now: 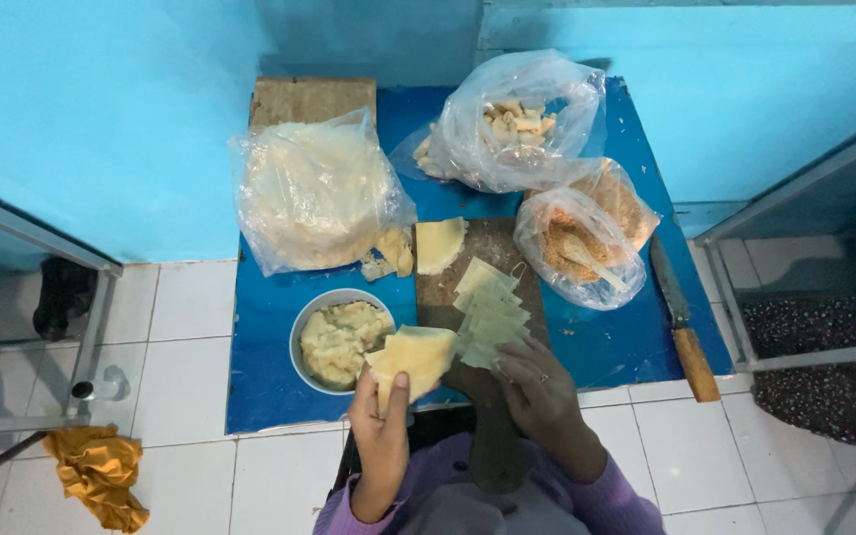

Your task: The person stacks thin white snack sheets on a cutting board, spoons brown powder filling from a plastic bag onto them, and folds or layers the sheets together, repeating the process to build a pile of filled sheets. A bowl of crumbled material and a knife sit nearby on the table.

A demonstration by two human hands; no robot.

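2 hands at work on thin dough wrappers, lower centre of the frame.

The left hand (pixel 380 421) pinches a pale yellow square dough wrapper (pixel 413 357) between thumb and fingers, holding it up just over the edge of the round grey bowl of mashed yellow filling (pixel 339 342); the right hand (pixel 537 386), fingers loosely curled and grasping nothing that shows, rests its fingertips on the near end of a fanned row of folded pale wrappers (pixel 489 312) lying on the brown wooden cutting board (pixel 517 253). By my reading, the step in hand is taking 1 wrapper up for filling; the next move calls for a steady flat hold and a small scoop from the bowl. A wooden-handled knife (pixel 684 322) lies at right on the blue tabletop (pixel 269 327).
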